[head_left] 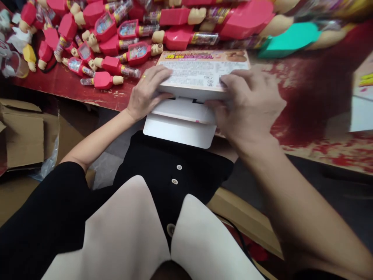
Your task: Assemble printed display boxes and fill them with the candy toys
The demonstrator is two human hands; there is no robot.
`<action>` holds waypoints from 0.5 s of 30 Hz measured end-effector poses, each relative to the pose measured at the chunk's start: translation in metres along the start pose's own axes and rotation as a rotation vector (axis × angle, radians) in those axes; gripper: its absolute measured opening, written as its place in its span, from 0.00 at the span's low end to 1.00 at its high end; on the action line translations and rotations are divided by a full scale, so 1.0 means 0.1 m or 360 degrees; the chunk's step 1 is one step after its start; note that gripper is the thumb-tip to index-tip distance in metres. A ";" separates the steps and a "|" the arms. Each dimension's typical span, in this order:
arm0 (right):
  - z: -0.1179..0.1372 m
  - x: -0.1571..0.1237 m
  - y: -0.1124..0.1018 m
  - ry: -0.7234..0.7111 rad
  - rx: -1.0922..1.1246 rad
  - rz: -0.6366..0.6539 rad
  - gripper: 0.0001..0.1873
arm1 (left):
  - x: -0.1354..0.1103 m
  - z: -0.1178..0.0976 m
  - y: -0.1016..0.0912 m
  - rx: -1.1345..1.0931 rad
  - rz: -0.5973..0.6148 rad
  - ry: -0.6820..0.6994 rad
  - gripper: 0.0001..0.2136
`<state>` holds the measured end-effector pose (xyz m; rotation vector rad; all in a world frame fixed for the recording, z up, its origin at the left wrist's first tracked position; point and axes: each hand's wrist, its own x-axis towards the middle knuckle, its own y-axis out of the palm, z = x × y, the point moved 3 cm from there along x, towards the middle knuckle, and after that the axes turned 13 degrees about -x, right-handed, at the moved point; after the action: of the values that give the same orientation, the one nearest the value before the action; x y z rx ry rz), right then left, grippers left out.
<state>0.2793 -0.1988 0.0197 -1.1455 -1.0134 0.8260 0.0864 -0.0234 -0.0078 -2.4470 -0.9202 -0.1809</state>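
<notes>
Nearest, a broad white collar (204, 241) lies over a black garment (175, 155) with pale round buttons (179, 167) down its front. To the right of the lap, below the bench, runs a strip of brown cardboard (244, 217) with a dark cable (241, 237) beside it; to the left, brown cardboard boxes (25, 136) sit below the bench's near edge, clear plastic (51, 159) crumpled against them. At the middle of the near edge of the worn red bench (309, 109) is a printed carton (189, 76), its text panel facing up and its white end flaps (180, 132) unfolded out past that edge over the lap. The left hand (148, 91), a ring on one finger, grips the carton's left near corner, fingers on the printed panel and thumb on the near side below. The right hand (247, 101) clasps the right near corner likewise, fingertips on the panel, thumb down by the flaps. Toward the bench's right end lies a white printed piece (361, 109), cut off by the view. Beyond the carton, red toys (177, 35) with clear tubes are heaped from the left corner along the far side, with a green toy (291, 39), blurred, behind the right hand and a yellow toy (29, 54) near the left corner.
</notes>
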 end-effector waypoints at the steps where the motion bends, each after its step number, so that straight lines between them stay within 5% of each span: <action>1: 0.01 0.02 -0.04 0.0064 -0.0025 0.0044 0.24 | -0.08 0.02 0.03 -0.0012 -0.0153 -0.0040 0.34; 5: 0.06 0.13 -0.17 0.0035 -0.0091 0.0210 0.28 | -0.46 0.09 0.21 -0.0131 -0.0720 -0.0321 0.35; 8: 0.05 0.17 -0.22 -0.0073 -0.0027 0.0181 0.34 | -0.62 -0.03 0.40 -0.0395 -0.0770 -0.0319 0.30; 11: 0.02 0.08 -0.27 0.0016 0.0082 0.0043 0.29 | -0.69 -0.29 0.53 -0.0817 -0.0999 -0.0463 0.32; 15: 0.04 -0.20 -0.45 0.0147 0.0294 -0.0261 0.25 | -0.61 -0.72 0.78 -0.1462 -0.0836 -0.0811 0.25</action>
<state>0.2692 -0.2263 0.0593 -0.9222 -0.9218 0.7134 0.0939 -0.1450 0.0031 -3.0563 -2.0730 -0.1907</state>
